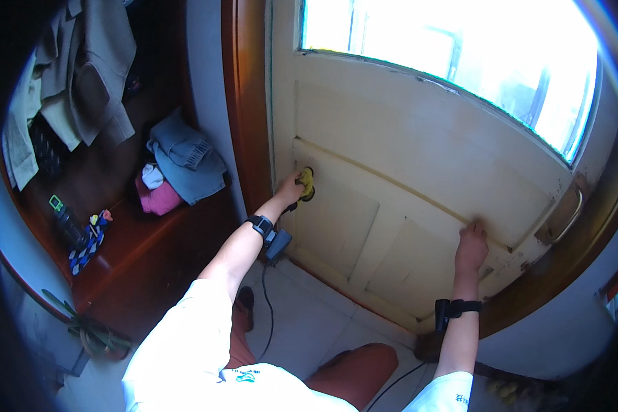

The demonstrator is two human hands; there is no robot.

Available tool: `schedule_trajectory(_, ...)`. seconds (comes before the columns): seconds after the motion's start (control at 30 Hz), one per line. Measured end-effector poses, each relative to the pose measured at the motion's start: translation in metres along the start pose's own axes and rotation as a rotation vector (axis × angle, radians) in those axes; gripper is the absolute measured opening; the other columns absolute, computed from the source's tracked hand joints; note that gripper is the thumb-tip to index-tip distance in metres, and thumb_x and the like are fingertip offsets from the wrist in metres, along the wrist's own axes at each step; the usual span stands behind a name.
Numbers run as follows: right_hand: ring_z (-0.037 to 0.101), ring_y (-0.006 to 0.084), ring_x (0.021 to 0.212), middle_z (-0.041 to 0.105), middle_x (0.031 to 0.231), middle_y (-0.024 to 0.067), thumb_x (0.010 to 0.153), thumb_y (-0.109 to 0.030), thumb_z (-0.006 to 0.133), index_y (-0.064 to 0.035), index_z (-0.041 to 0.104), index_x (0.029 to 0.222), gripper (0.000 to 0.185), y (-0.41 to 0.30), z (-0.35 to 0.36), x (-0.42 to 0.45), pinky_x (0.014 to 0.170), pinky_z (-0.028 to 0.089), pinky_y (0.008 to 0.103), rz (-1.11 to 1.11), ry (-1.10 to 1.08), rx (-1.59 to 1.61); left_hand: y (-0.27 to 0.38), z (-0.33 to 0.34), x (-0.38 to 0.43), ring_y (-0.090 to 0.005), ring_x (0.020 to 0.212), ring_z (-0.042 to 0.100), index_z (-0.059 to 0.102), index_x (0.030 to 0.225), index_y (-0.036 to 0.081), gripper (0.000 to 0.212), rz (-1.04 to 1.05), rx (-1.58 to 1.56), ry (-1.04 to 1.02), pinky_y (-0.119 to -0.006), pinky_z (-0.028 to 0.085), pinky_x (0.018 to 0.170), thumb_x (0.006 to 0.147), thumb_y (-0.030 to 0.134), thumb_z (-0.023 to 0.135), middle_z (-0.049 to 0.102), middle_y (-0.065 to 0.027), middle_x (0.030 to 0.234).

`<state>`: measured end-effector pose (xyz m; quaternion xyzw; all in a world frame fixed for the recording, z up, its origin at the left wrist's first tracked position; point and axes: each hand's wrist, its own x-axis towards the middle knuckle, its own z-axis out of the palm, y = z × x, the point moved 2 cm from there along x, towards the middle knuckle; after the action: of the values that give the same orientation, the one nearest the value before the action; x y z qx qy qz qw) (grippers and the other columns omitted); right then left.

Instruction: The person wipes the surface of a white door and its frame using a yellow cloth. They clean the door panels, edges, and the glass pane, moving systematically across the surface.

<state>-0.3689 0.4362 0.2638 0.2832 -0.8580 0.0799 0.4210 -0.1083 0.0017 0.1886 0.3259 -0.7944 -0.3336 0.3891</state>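
A cream painted door (340, 216) with raised mouldings and a bright glass pane (443, 56) stands before me. My left hand (290, 188) is shut on a yellow object with dark rounded ends (306, 184), held against the door's left side; its exact kind is unclear. Farther right, my right hand (472, 250) has curled fingers at the long horizontal moulding (391, 177). A dark blur sits at those fingertips, so whether they hold anything cannot be told. Right of that hand is a metal pull handle (569, 213) on the door.
A reddish-brown wooden bench (118, 252) at left bears a dark bottle (71, 226), folded denim (190, 159) and pink cloth (158, 198). Coats (103, 67) hang above. A potted plant (95, 335) stands below. Cables (270, 314) trail over the tiled floor (309, 314) from wrist devices.
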Motion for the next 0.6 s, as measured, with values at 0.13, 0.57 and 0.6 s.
schedule_trajectory(0.13, 0.056, 0.029, 0.102, 0.055, 0.109, 0.0122, 0.079, -0.013, 0.066, -0.0014, 0.059, 0.101, 0.026, 0.005, -0.004, -0.008, 0.076, 0.054, 0.036, 0.006, -0.096, 0.046, 0.012, -0.032, 0.007, -0.0355, 0.106, 0.058, 0.058, 0.117, 0.004, 0.039, -0.086, 0.082, 0.167, -0.04, 0.047, 0.088, 0.08, 0.017, 0.06, 0.062, -0.0214, 0.111)
schedule_trajectory(0.57, 0.049, 0.0387, 0.105, 0.056, 0.108, 0.0186, 0.087, -0.017, 0.062, -0.0004, 0.058, 0.105, 0.025, 0.011, 0.01, -0.01, 0.089, 0.042, 0.0463, 0.002, 0.082, 0.171, 0.075, -0.097, 0.137, -0.0362, 0.112, 0.051, 0.047, 0.127, 0.002, 0.039, 0.409, 0.027, 0.761, -0.04, 0.042, 0.095, 0.089, 0.011, 0.055, 0.05, -0.0199, 0.121)
schedule_trajectory(0.6, 0.049, 0.039, 0.104, 0.056, 0.106, 0.0187, 0.088, -0.017, 0.061, -0.0002, 0.058, 0.105, 0.024, 0.011, 0.014, -0.01, 0.089, 0.042, 0.0466, 0.007, 0.106, 0.209, 0.077, -0.099, 0.148, -0.0354, 0.111, 0.052, 0.047, 0.128, 0.003, 0.039, 0.441, -0.004, 0.791, -0.039, 0.042, 0.095, 0.09, 0.01, 0.054, 0.049, -0.0196, 0.121)
